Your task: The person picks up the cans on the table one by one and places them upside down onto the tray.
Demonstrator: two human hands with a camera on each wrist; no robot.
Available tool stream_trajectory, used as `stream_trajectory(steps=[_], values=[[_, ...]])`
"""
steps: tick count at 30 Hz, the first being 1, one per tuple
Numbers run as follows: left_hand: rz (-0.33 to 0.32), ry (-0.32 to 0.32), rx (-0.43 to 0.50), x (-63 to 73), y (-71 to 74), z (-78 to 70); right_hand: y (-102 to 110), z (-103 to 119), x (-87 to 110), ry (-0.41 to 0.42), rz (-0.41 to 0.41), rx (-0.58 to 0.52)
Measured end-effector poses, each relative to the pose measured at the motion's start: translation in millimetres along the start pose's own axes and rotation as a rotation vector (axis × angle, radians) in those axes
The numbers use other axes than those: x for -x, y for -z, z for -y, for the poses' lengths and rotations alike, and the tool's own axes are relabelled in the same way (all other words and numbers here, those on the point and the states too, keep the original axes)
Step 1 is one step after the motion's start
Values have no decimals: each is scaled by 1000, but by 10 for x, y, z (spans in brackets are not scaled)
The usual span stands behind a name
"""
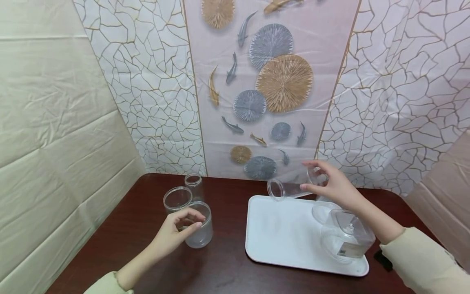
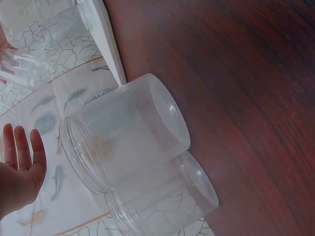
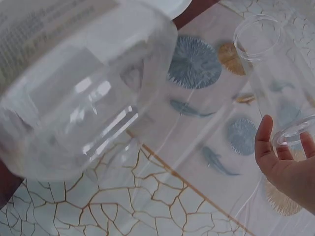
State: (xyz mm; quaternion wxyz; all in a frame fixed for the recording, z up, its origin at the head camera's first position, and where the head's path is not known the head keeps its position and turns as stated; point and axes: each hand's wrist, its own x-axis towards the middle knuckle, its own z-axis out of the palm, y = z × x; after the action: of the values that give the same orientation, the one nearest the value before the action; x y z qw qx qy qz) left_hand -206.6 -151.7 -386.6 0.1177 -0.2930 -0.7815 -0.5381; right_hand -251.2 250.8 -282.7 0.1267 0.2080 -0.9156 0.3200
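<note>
My right hand (image 1: 332,185) holds a clear, slim cylindrical jar (image 1: 293,189) by one end, thumb and fingers on opposite sides. The jar lies almost sideways in the air over the back of a white tray (image 1: 279,237), its ringed rim facing left. On the left, my left hand (image 1: 174,230) hovers with loosely bent fingers by the rim of a wide clear jar (image 1: 200,237). The left wrist view shows this hand apart from that jar (image 2: 133,132), with nothing in its grasp. Two more open clear jars stand behind, one wide (image 1: 177,199), one slimmer (image 1: 194,184).
At the tray's right end stands a clear jar with a printed label (image 1: 352,237), large in the right wrist view. Behind it is another clear container (image 1: 323,210), partly hidden. A small black object (image 1: 383,260) lies under the right sleeve. Patterned cloth hangs behind the dark table (image 1: 224,261).
</note>
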Motion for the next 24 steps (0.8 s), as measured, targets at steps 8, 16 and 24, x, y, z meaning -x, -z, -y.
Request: stream_trajectory(steps=[8, 16, 24], values=[[0, 7, 4, 14, -6, 6, 88, -14, -124, 27, -4, 37], [3, 11, 1, 14, -1, 4, 73, -61, -222, 91, 34, 112], [-4, -5, -16, 29, 2, 23, 33, -93, -307, 65, 134, 99]])
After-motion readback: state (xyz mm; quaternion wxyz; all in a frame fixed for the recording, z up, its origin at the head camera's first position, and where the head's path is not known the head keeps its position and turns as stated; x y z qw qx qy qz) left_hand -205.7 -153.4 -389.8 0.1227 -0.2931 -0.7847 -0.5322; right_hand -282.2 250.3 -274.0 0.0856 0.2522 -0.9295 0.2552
